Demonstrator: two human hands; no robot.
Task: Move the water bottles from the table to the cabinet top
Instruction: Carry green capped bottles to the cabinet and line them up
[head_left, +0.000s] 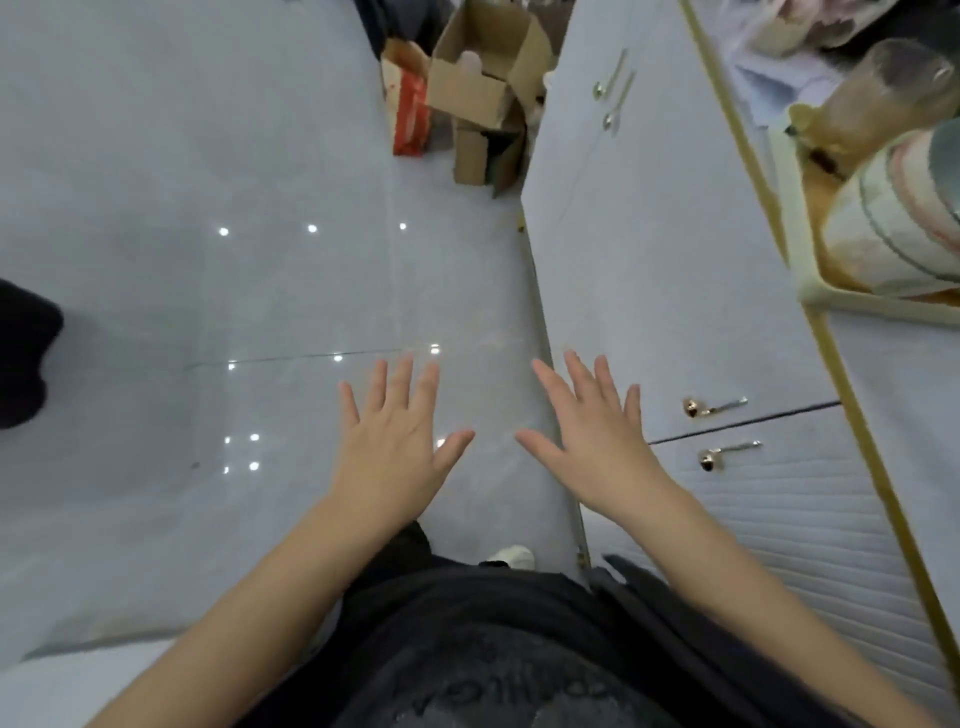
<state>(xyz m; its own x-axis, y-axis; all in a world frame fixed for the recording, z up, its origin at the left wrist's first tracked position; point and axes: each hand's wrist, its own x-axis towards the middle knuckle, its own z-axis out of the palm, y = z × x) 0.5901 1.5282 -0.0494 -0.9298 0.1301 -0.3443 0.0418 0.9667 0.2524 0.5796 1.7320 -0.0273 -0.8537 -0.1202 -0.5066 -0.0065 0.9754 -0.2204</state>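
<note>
Glossy floor (208, 156), cabinet (649, 234) right; left hand (395, 441), right hand (592, 431), fingers spread, empty

Light was cool, even, moderately bright, pinpoint glare dotted glossy floor (270, 291), shadows were faint, overall softness, wide-angle curvature bent cabinet (649, 260) edges, corners blurred.
</note>
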